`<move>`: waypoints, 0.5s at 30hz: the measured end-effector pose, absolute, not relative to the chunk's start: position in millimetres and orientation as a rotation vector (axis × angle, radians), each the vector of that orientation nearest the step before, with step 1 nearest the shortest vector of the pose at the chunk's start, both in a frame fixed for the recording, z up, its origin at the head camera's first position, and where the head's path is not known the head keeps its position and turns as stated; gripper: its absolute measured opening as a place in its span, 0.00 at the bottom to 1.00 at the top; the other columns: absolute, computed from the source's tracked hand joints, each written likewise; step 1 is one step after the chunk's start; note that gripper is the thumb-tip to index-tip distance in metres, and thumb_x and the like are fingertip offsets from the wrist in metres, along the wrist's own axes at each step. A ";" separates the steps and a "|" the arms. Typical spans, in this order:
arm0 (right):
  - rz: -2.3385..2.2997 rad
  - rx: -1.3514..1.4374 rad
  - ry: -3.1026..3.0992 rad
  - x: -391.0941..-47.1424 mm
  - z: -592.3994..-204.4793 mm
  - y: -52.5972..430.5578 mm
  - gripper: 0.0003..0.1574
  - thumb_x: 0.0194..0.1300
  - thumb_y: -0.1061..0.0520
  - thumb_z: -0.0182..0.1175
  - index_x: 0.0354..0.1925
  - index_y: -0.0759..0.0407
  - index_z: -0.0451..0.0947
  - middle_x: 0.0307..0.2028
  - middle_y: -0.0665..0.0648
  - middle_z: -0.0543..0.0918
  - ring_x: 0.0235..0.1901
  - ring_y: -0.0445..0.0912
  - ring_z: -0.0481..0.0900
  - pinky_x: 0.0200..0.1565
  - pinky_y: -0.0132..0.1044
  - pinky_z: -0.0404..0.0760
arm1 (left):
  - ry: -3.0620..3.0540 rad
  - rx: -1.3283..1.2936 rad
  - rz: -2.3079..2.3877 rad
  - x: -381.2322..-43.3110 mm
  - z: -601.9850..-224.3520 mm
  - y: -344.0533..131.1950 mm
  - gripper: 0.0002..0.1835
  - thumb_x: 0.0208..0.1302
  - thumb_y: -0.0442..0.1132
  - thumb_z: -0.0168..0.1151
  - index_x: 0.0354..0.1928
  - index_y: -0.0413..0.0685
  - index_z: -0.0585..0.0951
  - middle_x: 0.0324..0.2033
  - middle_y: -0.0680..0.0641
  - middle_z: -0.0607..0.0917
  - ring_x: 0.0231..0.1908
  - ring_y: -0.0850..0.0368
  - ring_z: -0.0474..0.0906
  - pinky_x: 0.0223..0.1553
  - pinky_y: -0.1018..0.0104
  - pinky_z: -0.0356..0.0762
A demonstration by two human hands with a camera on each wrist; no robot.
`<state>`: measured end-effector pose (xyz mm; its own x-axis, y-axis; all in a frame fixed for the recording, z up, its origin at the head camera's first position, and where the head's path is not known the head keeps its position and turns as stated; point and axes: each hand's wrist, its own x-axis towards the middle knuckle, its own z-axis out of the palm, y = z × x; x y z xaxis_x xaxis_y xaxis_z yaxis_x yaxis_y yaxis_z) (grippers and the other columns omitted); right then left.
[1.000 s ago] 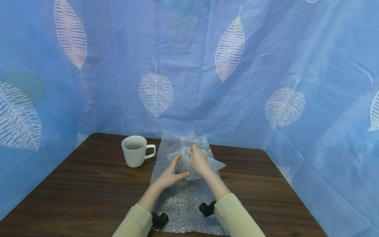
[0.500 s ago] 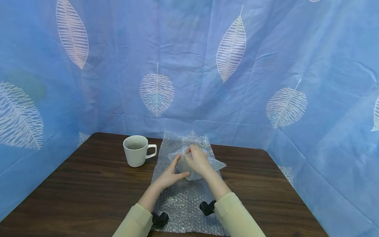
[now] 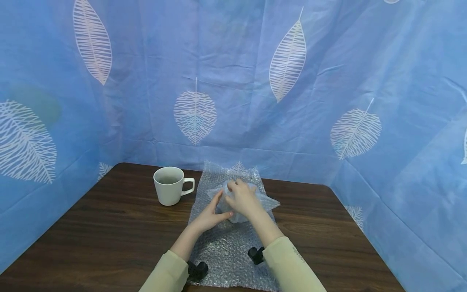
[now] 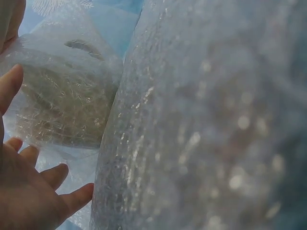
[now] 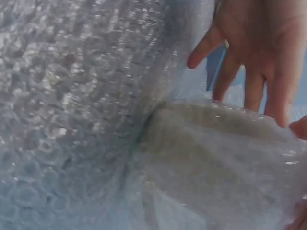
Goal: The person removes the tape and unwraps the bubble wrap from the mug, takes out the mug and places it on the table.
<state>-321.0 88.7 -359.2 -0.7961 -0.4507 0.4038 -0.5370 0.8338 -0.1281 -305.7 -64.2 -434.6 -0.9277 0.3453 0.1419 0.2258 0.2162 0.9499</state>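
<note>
A bundle in pale translucent wrap (image 3: 238, 218) stands mid-table on a long bubble wrap sheet (image 3: 233, 259). Through the wrap in the left wrist view a rounded, greyish vessel-like shape (image 4: 67, 105) shows; its exact kind is hidden. My left hand (image 3: 208, 219) steadies the bundle from the left, fingers spread and mostly straight, fingertips against its side. Over the top, my right hand (image 3: 244, 198) has bent fingers gathering the wrap, thumb apart from the index finger. The right fingertips are partly hidden in the wrap. In the right wrist view the left hand (image 5: 259, 52) reaches the bundle's rim.
A white mug (image 3: 169, 188) stands upright left of the sheet, its handle toward the bundle. The dark wooden table (image 3: 109, 235) ends at a blue leaf-patterned curtain (image 3: 233, 121) behind and on both sides. Black wrist camera mounts (image 3: 198, 271) hang below the sleeves.
The right hand's fingers have loosened from a tight grip on the bundle's top, and the thumb has moved away from the index finger. The left hand keeps its place.
</note>
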 end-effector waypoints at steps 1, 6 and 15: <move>0.318 0.758 -2.651 -320.7 -358.6 89.0 0.07 0.63 0.54 0.64 0.33 0.53 0.74 0.31 0.51 0.72 0.28 0.46 0.74 0.45 0.74 0.66 | 2.371 0.550 1.821 -305.6 -434.5 -64.1 0.52 0.63 0.51 0.65 0.76 0.51 0.40 0.74 0.41 0.42 0.71 0.36 0.38 0.58 0.27 0.50; 0.257 0.812 -2.696 -318.1 -353.5 87.8 0.08 0.64 0.55 0.64 0.34 0.53 0.74 0.32 0.53 0.73 0.28 0.46 0.75 0.45 0.75 0.66 | 2.369 0.530 1.825 -306.3 -434.9 -63.8 0.52 0.62 0.52 0.65 0.76 0.52 0.40 0.74 0.41 0.42 0.71 0.37 0.37 0.59 0.27 0.49; 0.161 0.736 -2.792 -315.8 -352.3 80.5 0.26 0.66 0.52 0.62 0.56 0.65 0.72 0.50 0.65 0.74 0.43 0.57 0.79 0.50 0.76 0.61 | 2.370 0.556 1.819 -306.7 -435.4 -63.6 0.51 0.63 0.50 0.65 0.76 0.51 0.40 0.74 0.40 0.42 0.71 0.36 0.38 0.59 0.28 0.49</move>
